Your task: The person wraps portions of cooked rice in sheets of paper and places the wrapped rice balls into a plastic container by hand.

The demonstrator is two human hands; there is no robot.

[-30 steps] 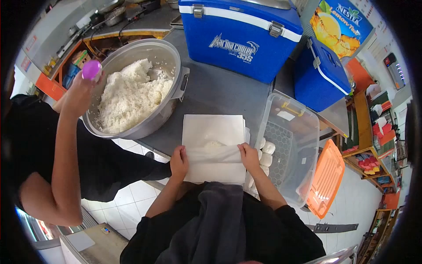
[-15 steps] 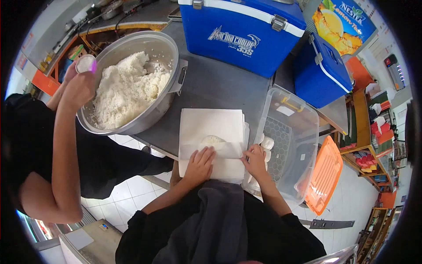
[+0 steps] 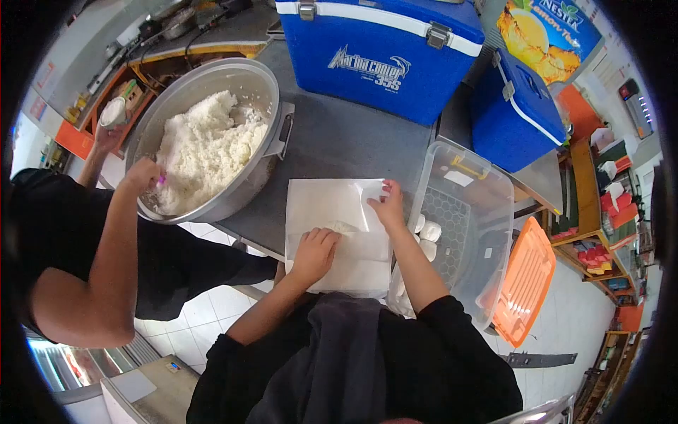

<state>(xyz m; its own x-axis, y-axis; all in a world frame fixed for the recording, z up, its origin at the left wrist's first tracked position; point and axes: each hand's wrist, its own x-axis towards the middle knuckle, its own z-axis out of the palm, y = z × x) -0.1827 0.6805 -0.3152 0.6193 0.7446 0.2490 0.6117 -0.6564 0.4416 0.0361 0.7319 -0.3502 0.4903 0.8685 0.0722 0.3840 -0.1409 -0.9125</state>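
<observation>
A stack of white wrapping paper (image 3: pixel 304 198) lies on the dark table in front of me. The lower part of its top sheet is folded up over a small mound of rice (image 3: pixel 344 227), and only the mound's upper edge shows. My left hand (image 3: pixel 315 257) rests on the folded paper beside the mound, fingers extended and pressing lightly. At the sheet's upper right corner, my right hand (image 3: pixel 388 207) pinches the paper edge between thumb and fingers. Several white wrapped packets (image 3: pixel 429 232) sit inside the clear plastic bin to the right.
To the left, a co-worker's hand (image 3: pixel 143 175) works a purple-handled scoop in a large pot (image 3: pixel 265 152) of rice; the other holds a white bowl (image 3: pixel 113 113). Blue coolers (image 3: pixel 388 56) stand behind. The clear bin (image 3: pixel 480 212) and an orange lid (image 3: pixel 524 279) are right.
My right hand has moved up from the fold's right end to the sheet's upper right corner. My left hand stays on the fold. The co-worker's scoop has dropped into the pot, apart from the bowl.
</observation>
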